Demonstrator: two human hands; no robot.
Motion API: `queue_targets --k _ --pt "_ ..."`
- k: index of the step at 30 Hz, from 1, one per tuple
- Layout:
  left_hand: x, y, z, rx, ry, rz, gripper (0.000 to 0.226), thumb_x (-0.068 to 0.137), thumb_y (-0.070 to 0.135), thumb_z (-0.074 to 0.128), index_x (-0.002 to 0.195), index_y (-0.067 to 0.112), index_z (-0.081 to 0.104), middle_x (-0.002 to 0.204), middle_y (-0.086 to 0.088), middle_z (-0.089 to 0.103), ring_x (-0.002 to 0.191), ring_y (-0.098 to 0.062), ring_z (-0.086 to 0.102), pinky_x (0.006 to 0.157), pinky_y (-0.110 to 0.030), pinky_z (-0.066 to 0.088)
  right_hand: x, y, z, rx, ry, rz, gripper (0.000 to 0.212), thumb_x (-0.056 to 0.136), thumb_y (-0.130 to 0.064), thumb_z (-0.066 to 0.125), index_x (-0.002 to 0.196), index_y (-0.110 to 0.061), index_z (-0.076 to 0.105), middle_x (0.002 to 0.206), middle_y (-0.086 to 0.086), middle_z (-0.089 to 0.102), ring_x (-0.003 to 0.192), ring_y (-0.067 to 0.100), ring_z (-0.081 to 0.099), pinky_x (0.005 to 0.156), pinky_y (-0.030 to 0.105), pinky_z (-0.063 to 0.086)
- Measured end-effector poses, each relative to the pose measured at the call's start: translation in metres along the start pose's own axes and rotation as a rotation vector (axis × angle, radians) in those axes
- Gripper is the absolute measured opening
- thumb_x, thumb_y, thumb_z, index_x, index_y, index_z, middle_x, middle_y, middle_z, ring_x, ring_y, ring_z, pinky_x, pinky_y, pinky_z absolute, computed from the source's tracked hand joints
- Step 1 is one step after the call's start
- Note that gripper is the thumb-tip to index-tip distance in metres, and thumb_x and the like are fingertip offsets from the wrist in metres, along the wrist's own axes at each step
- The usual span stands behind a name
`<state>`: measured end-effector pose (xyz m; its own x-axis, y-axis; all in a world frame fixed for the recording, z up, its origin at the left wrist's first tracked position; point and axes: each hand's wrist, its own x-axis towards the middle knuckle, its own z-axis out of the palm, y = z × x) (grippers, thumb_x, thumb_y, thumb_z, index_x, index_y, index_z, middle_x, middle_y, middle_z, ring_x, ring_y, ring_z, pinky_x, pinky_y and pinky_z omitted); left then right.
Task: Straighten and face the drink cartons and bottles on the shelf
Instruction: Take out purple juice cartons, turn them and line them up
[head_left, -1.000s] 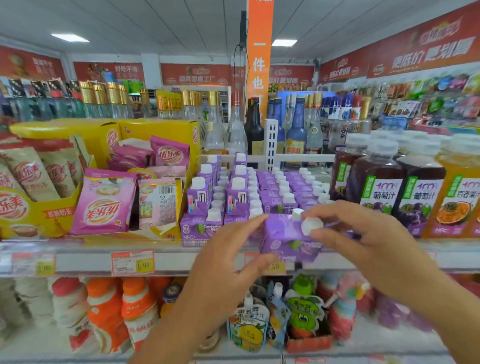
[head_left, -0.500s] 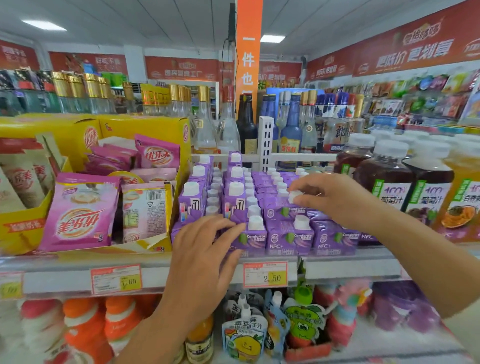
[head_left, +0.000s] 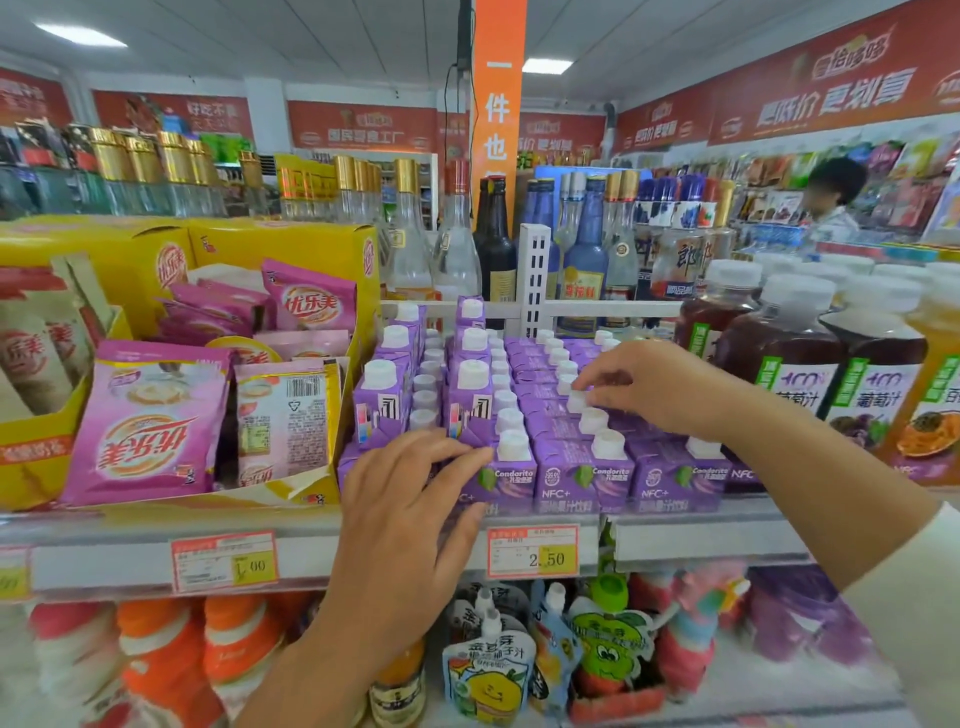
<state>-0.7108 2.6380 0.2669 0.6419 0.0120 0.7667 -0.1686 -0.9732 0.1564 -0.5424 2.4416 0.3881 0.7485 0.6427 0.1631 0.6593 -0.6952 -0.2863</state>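
Small purple drink cartons (head_left: 582, 475) with white caps stand in several rows on the middle shelf (head_left: 691, 535). A few taller stacked cartons (head_left: 382, 400) rise at the left of the rows. My left hand (head_left: 410, 519) rests over the front left cartons, fingers spread on their tops and thumb at the front face. My right hand (head_left: 639, 387) reaches over the rows and pinches the white cap of a carton (head_left: 575, 402) in the third row back. Dark juice bottles (head_left: 779, 358) with white caps stand to the right.
Yellow display boxes with pink sachets (head_left: 150, 421) fill the shelf to the left. Glass liquor bottles (head_left: 457, 244) stand behind a white divider (head_left: 535, 275). Price tags (head_left: 532, 551) hang on the shelf edge. Pouches and bottles (head_left: 488, 670) fill the lower shelf. A person (head_left: 831, 202) stands far right.
The carton my right hand held at the front now stands in the front row. My right hand moved back to a cap deeper in the rows. My left hand shifted up onto the front left cartons.
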Motion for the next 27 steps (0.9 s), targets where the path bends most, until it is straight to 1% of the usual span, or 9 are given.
queue_targets --k 2,5,10,12,15,18,20,24,27 --pt "0.000 0.001 0.000 -0.002 0.009 -0.004 0.039 0.093 0.038 0.048 0.129 0.025 0.060 0.124 0.009 0.054 0.126 -0.016 0.044 0.106 -0.033 0.024 0.004 -0.001 -0.002 -0.010 -0.053 -0.001 0.022 0.094 -0.029 0.060 0.114 -0.026 0.068 0.106 -0.002 0.063 0.095 0.018 0.060 0.074 0.021 0.045" --pt "0.000 0.002 -0.001 -0.017 0.010 -0.011 0.040 0.093 0.038 0.048 0.130 0.026 0.059 0.124 0.009 0.053 0.127 -0.015 0.043 0.107 -0.032 0.024 0.006 -0.003 -0.003 -0.016 -0.083 -0.005 0.021 0.094 -0.028 0.061 0.114 -0.024 0.068 0.101 -0.003 0.062 0.098 0.019 0.061 0.069 0.014 0.041" --pt "0.000 0.003 -0.003 -0.035 -0.011 -0.021 0.040 0.094 0.038 0.049 0.130 0.025 0.059 0.125 0.008 0.054 0.127 -0.016 0.043 0.107 -0.035 0.027 -0.003 -0.003 0.000 0.103 0.013 -0.011 0.013 0.096 -0.030 0.058 0.107 -0.027 0.063 0.095 -0.010 0.060 0.080 0.008 0.058 0.055 0.008 0.041" --pt "0.001 0.004 -0.004 -0.048 -0.017 -0.030 0.040 0.093 0.037 0.049 0.130 0.024 0.060 0.125 0.008 0.054 0.127 -0.016 0.044 0.107 -0.037 0.029 -0.010 -0.007 0.001 0.158 0.096 -0.017 0.013 0.099 -0.028 0.052 0.112 -0.027 0.057 0.102 -0.006 0.061 0.080 0.016 0.061 0.056 0.017 0.045" --pt "0.001 0.006 -0.007 -0.071 -0.026 -0.053 0.040 0.092 0.037 0.051 0.129 0.024 0.059 0.125 0.009 0.054 0.127 -0.015 0.044 0.107 -0.038 0.029 -0.023 -0.019 -0.001 0.210 0.343 -0.067 0.013 0.102 -0.024 0.044 0.115 -0.023 0.049 0.105 -0.002 0.059 0.074 0.015 0.057 0.050 0.011 0.038" --pt "0.003 0.015 -0.012 -0.110 0.008 -0.088 0.042 0.094 0.039 0.050 0.133 0.026 0.055 0.131 0.010 0.050 0.130 -0.010 0.040 0.110 -0.032 0.026 -0.048 -0.033 -0.006 0.292 0.579 -0.172 0.005 0.103 -0.022 0.043 0.107 -0.025 0.043 0.097 0.001 0.058 0.085 0.016 0.054 0.059 0.014 0.036" --pt "0.003 0.026 -0.018 -0.150 0.026 -0.115 0.045 0.096 0.044 0.047 0.138 0.028 0.049 0.136 0.013 0.045 0.135 -0.006 0.034 0.113 -0.026 0.021 -0.070 -0.042 -0.003 0.394 0.593 -0.222 0.005 0.103 -0.019 0.041 0.105 -0.023 0.043 0.088 0.000 0.055 0.073 0.008 0.051 0.057 0.010 0.036" --pt "0.000 0.058 -0.033 -0.493 -0.072 -0.249 0.048 0.095 0.059 0.043 0.141 0.046 0.036 0.136 0.041 0.036 0.131 0.015 0.031 0.103 -0.001 0.023 -0.109 -0.056 0.023 0.576 0.423 -0.224 0.009 0.100 -0.022 0.043 0.100 -0.028 0.050 0.074 -0.005 0.052 0.058 0.001 0.046 0.052 0.013 0.036" --pt "-0.007 0.072 -0.034 -0.899 -0.175 -0.462 0.042 0.091 0.040 0.058 0.130 0.046 0.044 0.111 0.052 0.052 0.108 0.026 0.048 0.082 0.002 0.040 -0.125 -0.058 0.046 0.713 0.338 -0.162 0.010 0.094 -0.035 0.046 0.098 -0.032 0.054 0.080 -0.003 0.060 0.066 0.006 0.052 0.061 0.018 0.041"
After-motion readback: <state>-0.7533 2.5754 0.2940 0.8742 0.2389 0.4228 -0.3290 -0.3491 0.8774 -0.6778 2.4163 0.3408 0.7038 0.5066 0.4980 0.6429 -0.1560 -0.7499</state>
